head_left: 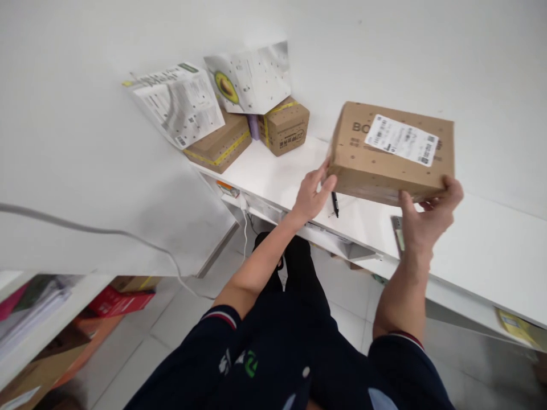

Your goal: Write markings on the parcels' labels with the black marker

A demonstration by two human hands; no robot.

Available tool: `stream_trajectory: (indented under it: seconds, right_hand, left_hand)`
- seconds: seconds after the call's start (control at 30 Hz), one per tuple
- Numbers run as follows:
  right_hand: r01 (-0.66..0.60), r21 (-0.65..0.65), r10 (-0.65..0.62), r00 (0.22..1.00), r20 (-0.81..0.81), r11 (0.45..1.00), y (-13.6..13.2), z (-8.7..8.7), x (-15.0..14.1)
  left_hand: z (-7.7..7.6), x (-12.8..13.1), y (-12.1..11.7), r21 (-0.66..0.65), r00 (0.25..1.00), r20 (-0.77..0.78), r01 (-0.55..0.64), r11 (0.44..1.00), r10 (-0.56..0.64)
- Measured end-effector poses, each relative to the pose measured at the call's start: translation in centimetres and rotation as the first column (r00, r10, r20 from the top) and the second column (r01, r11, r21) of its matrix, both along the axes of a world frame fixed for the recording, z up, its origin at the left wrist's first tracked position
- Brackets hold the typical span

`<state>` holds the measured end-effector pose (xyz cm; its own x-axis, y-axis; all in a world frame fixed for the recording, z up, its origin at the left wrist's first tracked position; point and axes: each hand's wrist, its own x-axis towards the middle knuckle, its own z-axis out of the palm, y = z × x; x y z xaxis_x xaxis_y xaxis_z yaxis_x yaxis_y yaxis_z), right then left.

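Observation:
A brown cardboard box [354, 162] with a white printed label [401, 139] is held up over the white desk, between both of my hands. My left hand [314, 193] grips its lower left corner, thumb in front and fingers partly hidden beside it. At the lower right corner, my right hand [429, 213] clasps the box with the thumb on the front face and the other fingers curled at the end. Below the box, a black pen [335, 204] lies on the desk, partly covered from view.
Smaller taped cartons [287, 126] stand at the desk's far left, with grey-white printed packages [252, 77] on top. A grey cable [106, 230] runs across the left side. Shelves [47, 319] with boxes stand at lower left. A dark flat object [397, 230] rests by my right wrist.

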<state>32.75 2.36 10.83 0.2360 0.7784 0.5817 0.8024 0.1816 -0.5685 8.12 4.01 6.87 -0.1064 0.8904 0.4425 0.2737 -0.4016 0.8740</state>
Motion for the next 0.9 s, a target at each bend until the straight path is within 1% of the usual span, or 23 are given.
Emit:
stream_trajectory:
  seconds: [0.07, 0.13, 0.2, 0.27, 0.37, 0.43, 0.47, 0.5, 0.53, 0.57, 0.6, 0.63, 0.67, 0.7, 0.73, 0.77, 0.8, 0.83, 0.87, 0.9]
  right_hand:
    - [0.064, 0.019, -0.064, 0.998, -0.025, 0.998, 0.8, -0.3, 3.2]
    - [0.15, -0.014, -0.151, 0.988, -0.045, 0.989, 1.6, -1.0, 6.1]
    - [0.232, -0.059, -0.235, 0.971, -0.048, 0.971, 2.5, -1.7, 8.6]
    - [0.283, -0.094, -0.288, 0.957, -0.046, 0.955, 3.3, -2.4, 10.7]
    - [0.314, -0.138, -0.322, 0.946, -0.041, 0.939, 4.5, -3.2, 13.1]
    - [0.338, -0.179, -0.345, 0.939, -0.006, 0.924, 4.9, -3.7, 14.0]
    - [0.35, -0.186, -0.352, 0.936, 0.024, 0.918, 5.0, -3.9, 14.1]
    - [0.358, -0.179, -0.354, 0.934, 0.055, 0.916, 5.1, -4.2, 14.0]
    - [0.368, -0.153, -0.359, 0.93, 0.08, 0.917, 5.1, -4.5, 13.6]
    - [0.377, -0.11, -0.368, 0.925, 0.094, 0.92, 5.1, -4.9, 12.9]
    - [0.375, -0.063, -0.368, 0.925, 0.094, 0.925, 5.0, -5.4, 12.0]
    - [0.357, -0.03, -0.354, 0.932, 0.082, 0.934, 5.0, -6.0, 10.7]
    - [0.33, -0.012, -0.329, 0.942, 0.059, 0.944, 5.0, -6.7, 9.1]
    - [0.273, -0.019, -0.272, 0.962, 0.027, 0.962, 4.9, -7.5, 7.2]
    - [0.173, -0.064, -0.174, 0.985, -0.008, 0.983, 4.9, -8.2, 5.2]
    - [0.051, -0.111, -0.055, 0.998, -0.033, 0.992, 4.8, -9.0, 3.0]
    - [-0.064, -0.14, 0.056, 0.997, -0.061, 0.988, 4.8, -9.7, 0.8]
    - [-0.163, -0.158, 0.149, 0.984, -0.092, 0.974, 4.7, -10.4, -1.3]
    - [-0.241, -0.184, 0.218, 0.966, -0.136, 0.953, 4.6, -11.1, -3.1]
    - [-0.294, -0.213, 0.253, 0.947, -0.199, 0.932, 4.5, -11.6, -4.7]
  left_hand:
    - [0.2, 3.1, 2.5, -0.057, 0.997, -0.039, 0.062, 0.996, -0.065]
    - [0.0, 6.0, 5.0, -0.126, 0.983, -0.02, 0.18, 0.976, -0.184]
    - [-0.3, 8.7, 7.1, -0.176, 0.956, 0.024, 0.292, 0.94, -0.293]
    - [-0.6, 10.9, 8.6, -0.228, 0.913, 0.07, 0.406, 0.885, -0.401]
    - [-0.9, 13.0, 9.5, -0.297, 0.847, 0.11, 0.527, 0.796, -0.52]
    - [-1.1, 13.0, 9.4, -0.315, 0.827, 0.118, 0.556, 0.769, -0.549]
    - [-1.1, 12.6, 9.2, -0.311, 0.83, 0.122, 0.553, 0.773, -0.544]
    - [-1.2, 11.9, 9.1, -0.301, 0.842, 0.13, 0.536, 0.789, -0.523]
    - [-1.2, 10.8, 9.1, -0.286, 0.864, 0.145, 0.503, 0.816, -0.482]
    - [-1.1, 9.4, 9.2, -0.27, 0.895, 0.169, 0.444, 0.854, -0.412]
    - [-0.9, 7.7, 9.5, -0.261, 0.926, 0.208, 0.363, 0.894, -0.316]
    - [-0.5, 5.7, 9.9, -0.251, 0.946, 0.261, 0.259, 0.933, -0.192]
    - [0.0, 3.6, 10.4, -0.263, 0.943, 0.33, 0.138, 0.955, -0.045]
    - [0.7, 1.2, 11.0, -0.301, 0.903, 0.412, 0.007, 0.954, 0.124]
    - [1.6, -1.2, 11.7, -0.338, 0.828, 0.485, -0.118, 0.934, 0.281]
    - [2.5, -3.6, 12.3, -0.362, 0.743, 0.534, -0.23, 0.903, 0.404]
    - [3.6, -6.1, 13.0, -0.396, 0.67, 0.559, -0.303, 0.867, 0.489]
    - [4.7, -8.5, 13.7, -0.437, 0.623, 0.56, -0.338, 0.833, 0.546]
    - [5.7, -10.8, 14.5, -0.488, 0.594, 0.542, -0.354, 0.798, 0.595]
    - [6.6, -13.0, 15.3, -0.521, 0.589, 0.517, -0.359, 0.774, 0.621]
